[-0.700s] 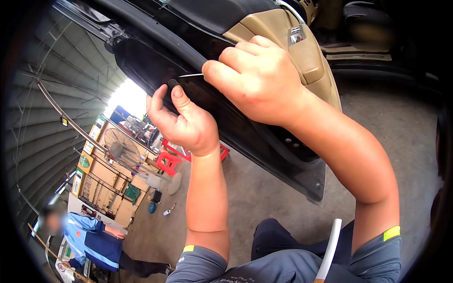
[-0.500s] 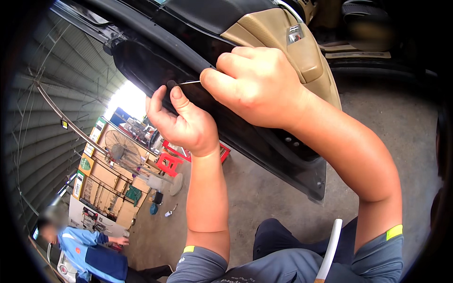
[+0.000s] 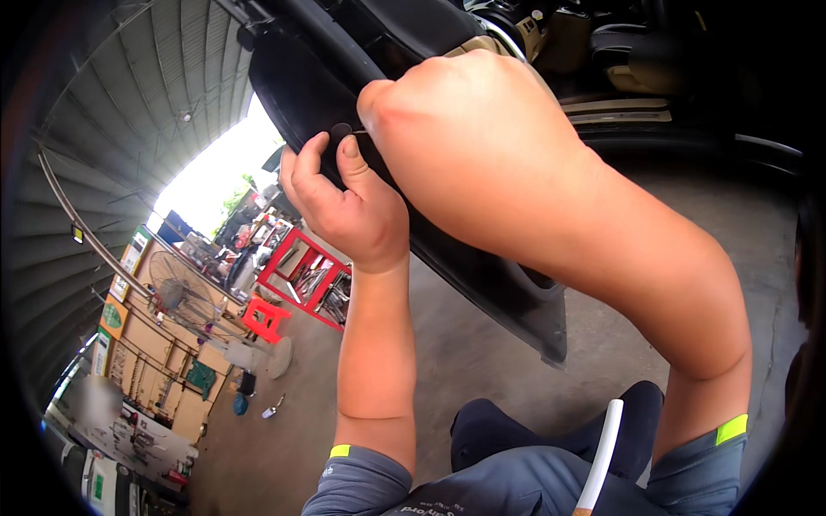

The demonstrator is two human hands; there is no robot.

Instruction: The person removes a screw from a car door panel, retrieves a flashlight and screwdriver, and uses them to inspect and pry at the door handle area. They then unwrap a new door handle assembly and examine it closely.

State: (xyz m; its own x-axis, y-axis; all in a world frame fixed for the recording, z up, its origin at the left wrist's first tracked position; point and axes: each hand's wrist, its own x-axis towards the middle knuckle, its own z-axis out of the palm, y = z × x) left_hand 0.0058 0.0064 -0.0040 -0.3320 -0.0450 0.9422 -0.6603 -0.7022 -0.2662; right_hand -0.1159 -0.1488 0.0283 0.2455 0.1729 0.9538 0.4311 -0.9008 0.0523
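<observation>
Right hand [image 3: 469, 129] has closed in, fist curled round a slim pale rod [image 3: 360, 132], by the round black disc [image 3: 342, 131], upper centre; left hand [image 3: 354, 211] beside it, finger and thumb parted: seemingly rod-to-disc work, wanting steadiness.

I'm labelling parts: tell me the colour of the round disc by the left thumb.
The disc is near black; best seen in the head view.

Stool [image 3: 266, 319] on floor [image 3: 430, 344], left of car door [image 3: 495, 288] (fan [image 3: 175, 289] farther left).
</observation>
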